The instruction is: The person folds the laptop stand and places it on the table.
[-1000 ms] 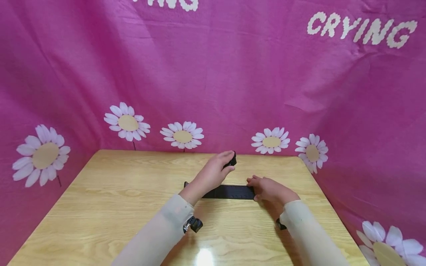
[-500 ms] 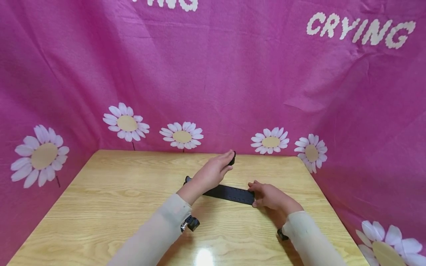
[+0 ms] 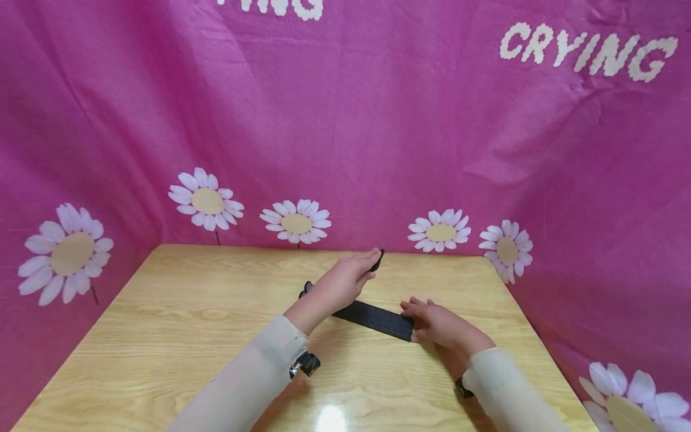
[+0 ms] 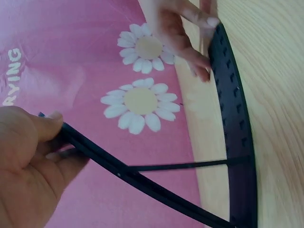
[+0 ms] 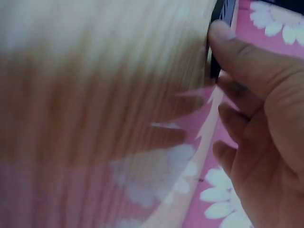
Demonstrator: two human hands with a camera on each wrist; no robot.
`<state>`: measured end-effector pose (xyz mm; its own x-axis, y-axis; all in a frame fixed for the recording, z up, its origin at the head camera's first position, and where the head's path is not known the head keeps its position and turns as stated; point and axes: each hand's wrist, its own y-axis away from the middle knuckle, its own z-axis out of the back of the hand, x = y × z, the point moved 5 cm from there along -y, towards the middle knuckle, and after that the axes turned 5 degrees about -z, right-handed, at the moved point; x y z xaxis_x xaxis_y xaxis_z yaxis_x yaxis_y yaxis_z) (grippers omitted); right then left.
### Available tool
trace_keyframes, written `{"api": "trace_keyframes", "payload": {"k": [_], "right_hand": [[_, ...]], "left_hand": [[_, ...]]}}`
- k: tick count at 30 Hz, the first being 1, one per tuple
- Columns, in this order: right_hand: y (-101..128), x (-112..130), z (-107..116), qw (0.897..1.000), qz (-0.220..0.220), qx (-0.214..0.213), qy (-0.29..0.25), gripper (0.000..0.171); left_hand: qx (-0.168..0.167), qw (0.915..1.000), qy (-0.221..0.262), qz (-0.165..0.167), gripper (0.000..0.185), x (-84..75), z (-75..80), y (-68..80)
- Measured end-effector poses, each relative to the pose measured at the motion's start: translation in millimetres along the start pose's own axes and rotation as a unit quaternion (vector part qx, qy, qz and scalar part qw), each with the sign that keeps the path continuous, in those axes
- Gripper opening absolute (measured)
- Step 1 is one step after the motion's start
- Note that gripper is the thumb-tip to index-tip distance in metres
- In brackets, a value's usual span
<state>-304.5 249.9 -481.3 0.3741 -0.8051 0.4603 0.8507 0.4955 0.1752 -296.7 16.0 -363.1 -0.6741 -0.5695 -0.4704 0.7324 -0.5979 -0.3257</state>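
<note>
At frame centre in the head view, the left hand (image 3: 345, 279) pinches the raised end of a black perforated strap (image 3: 375, 318) between thumb and curled fingers, lifted off the wooden table (image 3: 162, 336). Lower down, the strap's flat section lies diagonally on the table. To the right of centre, the right hand (image 3: 439, 324) grips the strap's other end, thumb and fingers closed on it at the tabletop. Behind stands a pink daisy-print cloth (image 3: 378, 132).
</note>
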Motion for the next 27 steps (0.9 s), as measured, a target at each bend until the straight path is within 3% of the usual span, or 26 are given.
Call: {"api": "trace_keyframes", "payload": {"k": [4,8,19,23,27], "right_hand": [[3.7,13.2,-6.5,0.997,0.025,-0.038,0.061,0.050],[5.6,23.0,-12.8,0.995,0.038,-0.047,0.083,0.051],[-5.3,12.7,-7.4,0.997,0.070,0.038,-0.004,0.061],[-5.0,12.9,-7.3,0.997,0.065,0.038,-0.012,0.061],[-0.6,23.6,-9.5,0.997,0.066,0.018,0.029,0.063]], "left_hand": [[0.000,0.9999,0.002,-0.016,0.054,9.4,0.4,0.2],[-0.003,0.9998,0.014,-0.014,0.054,15.5,4.8,1.8],[-0.067,0.9976,0.019,0.002,0.050,8.9,2.9,0.5],[-0.069,0.9968,0.041,0.009,0.050,9.1,1.6,1.0],[-0.063,0.9959,0.064,0.000,0.051,15.2,2.7,0.6]]}}
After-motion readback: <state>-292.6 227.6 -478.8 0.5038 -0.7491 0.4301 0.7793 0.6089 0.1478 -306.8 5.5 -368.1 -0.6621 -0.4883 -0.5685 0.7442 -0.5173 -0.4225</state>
